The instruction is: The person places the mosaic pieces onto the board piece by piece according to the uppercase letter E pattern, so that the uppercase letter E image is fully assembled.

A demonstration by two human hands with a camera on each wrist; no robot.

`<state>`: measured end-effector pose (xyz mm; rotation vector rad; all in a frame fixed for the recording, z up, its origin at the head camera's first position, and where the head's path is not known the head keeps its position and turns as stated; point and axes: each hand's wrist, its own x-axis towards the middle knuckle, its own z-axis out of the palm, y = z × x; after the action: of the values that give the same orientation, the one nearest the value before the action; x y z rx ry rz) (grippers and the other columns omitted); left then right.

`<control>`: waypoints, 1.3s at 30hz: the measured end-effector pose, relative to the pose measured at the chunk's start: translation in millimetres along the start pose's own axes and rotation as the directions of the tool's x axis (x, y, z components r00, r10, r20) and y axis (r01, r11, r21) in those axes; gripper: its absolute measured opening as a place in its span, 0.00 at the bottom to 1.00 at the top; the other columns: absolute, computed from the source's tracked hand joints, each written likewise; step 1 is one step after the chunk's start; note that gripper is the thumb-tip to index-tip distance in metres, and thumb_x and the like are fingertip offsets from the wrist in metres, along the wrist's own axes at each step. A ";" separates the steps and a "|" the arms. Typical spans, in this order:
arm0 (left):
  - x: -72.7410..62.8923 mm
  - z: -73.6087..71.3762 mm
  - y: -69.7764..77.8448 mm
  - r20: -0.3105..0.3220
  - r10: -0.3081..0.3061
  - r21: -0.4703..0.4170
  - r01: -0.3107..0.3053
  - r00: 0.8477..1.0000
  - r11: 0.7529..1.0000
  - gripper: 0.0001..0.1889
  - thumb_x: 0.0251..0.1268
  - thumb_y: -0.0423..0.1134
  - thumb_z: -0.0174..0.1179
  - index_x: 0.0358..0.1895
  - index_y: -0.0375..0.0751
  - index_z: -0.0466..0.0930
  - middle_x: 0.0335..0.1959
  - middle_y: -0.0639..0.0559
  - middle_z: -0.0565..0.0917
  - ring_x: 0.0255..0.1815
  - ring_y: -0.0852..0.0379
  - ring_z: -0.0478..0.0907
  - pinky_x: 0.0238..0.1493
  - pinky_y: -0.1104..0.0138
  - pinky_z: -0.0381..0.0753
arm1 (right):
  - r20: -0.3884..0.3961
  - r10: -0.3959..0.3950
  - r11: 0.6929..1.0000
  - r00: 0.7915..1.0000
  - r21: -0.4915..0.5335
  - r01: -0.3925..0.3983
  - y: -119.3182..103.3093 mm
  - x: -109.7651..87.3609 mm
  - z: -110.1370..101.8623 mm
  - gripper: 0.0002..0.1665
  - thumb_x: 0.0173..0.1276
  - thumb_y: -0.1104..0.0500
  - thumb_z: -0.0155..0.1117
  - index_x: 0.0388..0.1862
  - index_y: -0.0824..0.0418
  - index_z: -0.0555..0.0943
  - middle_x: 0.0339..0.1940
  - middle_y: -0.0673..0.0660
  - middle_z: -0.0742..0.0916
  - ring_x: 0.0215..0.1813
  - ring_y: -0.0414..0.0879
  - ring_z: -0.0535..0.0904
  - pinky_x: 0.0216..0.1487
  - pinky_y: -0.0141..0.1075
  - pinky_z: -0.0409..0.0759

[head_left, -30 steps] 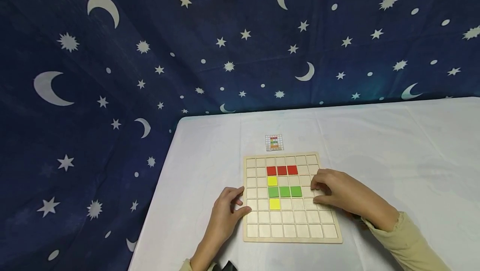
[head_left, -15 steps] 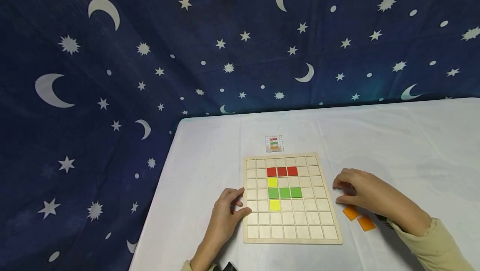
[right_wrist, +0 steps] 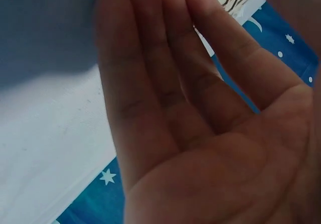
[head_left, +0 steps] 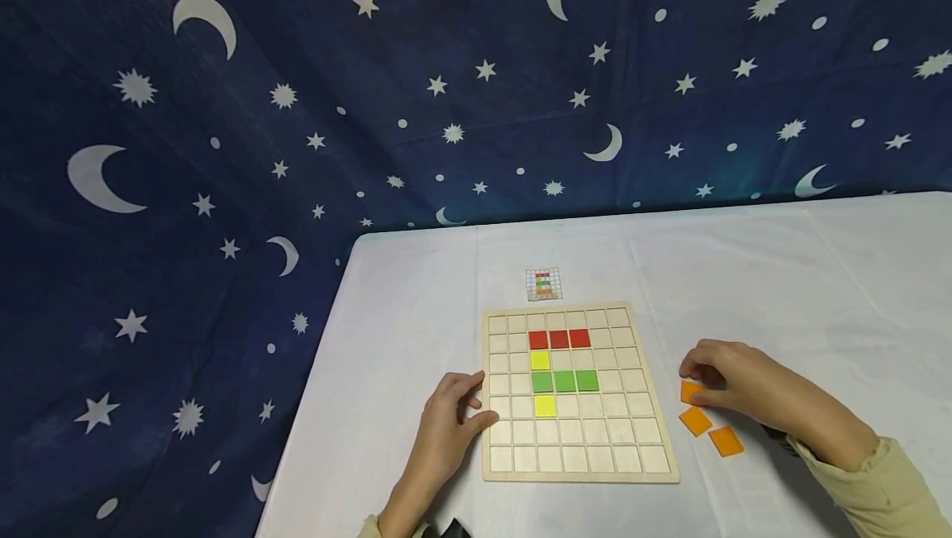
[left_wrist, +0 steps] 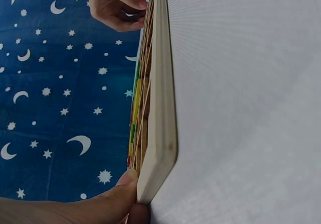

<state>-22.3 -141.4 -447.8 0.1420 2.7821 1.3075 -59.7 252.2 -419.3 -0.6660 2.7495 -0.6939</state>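
Observation:
A wooden grid board (head_left: 513, 459) lies on the white table, bearing red tiles (head_left: 559, 340), green tiles (head_left: 565, 381) and two yellow tiles (head_left: 545, 406). My left hand (head_left: 445, 418) grips the board's left edge, the thumb on top of the rim; the left wrist view shows this hold at a corner. To the right of the board my right hand (head_left: 744, 377) hovers over an orange tile (head_left: 688, 390), the thumb partly covering it. Two more orange tiles (head_left: 696, 421) lie just below. In the right wrist view its fingers (right_wrist: 135, 83) are nearly straight; their tips are cut off.
Behind the board lies a small pattern card (head_left: 545, 283) with a coloured grid. The white tablecloth (head_left: 416, 298) runs back to a dark blue curtain (head_left: 476, 83) with moons and stars.
My right hand has moved rightward from the board's right side to the orange tiles, which have come into sight. My left hand stays at the board's edge.

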 end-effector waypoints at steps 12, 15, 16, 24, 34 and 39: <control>0.4 0.5 0.1 -0.005 -0.009 0.006 0.009 1.000 1.000 0.30 0.51 0.34 0.75 0.61 0.33 0.79 0.44 0.54 0.79 0.37 0.63 0.73 0.34 0.74 0.75 | 0.026 0.015 0.999 1.000 0.047 -0.016 -3.6 -0.9 3.4 0.16 0.53 0.65 0.78 0.31 0.52 0.78 0.27 0.42 0.75 0.30 0.33 0.66 0.30 0.29 0.68; 0.3 0.5 0.4 -0.005 -0.010 0.007 0.010 1.000 1.000 0.30 0.51 0.34 0.75 0.61 0.33 0.79 0.44 0.54 0.79 0.36 0.63 0.73 0.34 0.74 0.74 | 0.013 0.007 0.999 1.000 0.044 -0.007 -4.4 0.2 2.9 0.17 0.52 0.64 0.78 0.29 0.51 0.77 0.25 0.41 0.74 0.29 0.32 0.65 0.30 0.29 0.67; 0.3 0.5 0.4 -0.004 -0.010 0.007 0.010 1.000 1.000 0.30 0.51 0.34 0.75 0.61 0.33 0.79 0.44 0.54 0.79 0.36 0.63 0.73 0.34 0.74 0.74 | 0.007 -0.004 0.999 1.000 0.048 0.004 -4.4 0.4 2.7 0.17 0.52 0.64 0.79 0.29 0.51 0.77 0.25 0.41 0.74 0.28 0.31 0.65 0.29 0.29 0.67; -0.3 0.3 0.1 -0.011 0.006 0.021 -0.006 1.000 1.000 0.30 0.52 0.35 0.74 0.61 0.34 0.79 0.43 0.55 0.78 0.36 0.63 0.72 0.34 0.74 0.73 | 0.001 -0.069 0.994 0.998 0.089 0.068 -8.5 4.6 -2.9 0.17 0.54 0.61 0.78 0.24 0.48 0.76 0.22 0.37 0.76 0.27 0.27 0.68 0.29 0.27 0.68; -0.1 0.4 0.9 -0.008 0.009 0.026 -0.009 1.000 1.000 0.30 0.52 0.36 0.74 0.61 0.33 0.79 0.43 0.55 0.78 0.36 0.64 0.72 0.33 0.74 0.72 | -0.005 -0.019 0.997 1.000 0.080 0.019 -27.2 16.8 -2.7 0.16 0.53 0.61 0.78 0.23 0.50 0.77 0.20 0.40 0.74 0.25 0.31 0.65 0.27 0.28 0.66; -0.1 0.1 1.0 -0.006 0.005 0.030 -0.004 1.000 1.000 0.30 0.52 0.36 0.74 0.61 0.33 0.78 0.43 0.55 0.78 0.35 0.63 0.71 0.33 0.74 0.72 | -0.015 -0.009 0.996 1.000 0.085 0.010 -39.1 23.9 -3.0 0.16 0.53 0.63 0.78 0.22 0.50 0.77 0.20 0.41 0.74 0.26 0.32 0.66 0.28 0.28 0.66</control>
<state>-22.2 -140.7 -447.1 0.1460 2.8093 1.2702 -67.0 211.1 -399.9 -0.6586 2.7140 -0.8165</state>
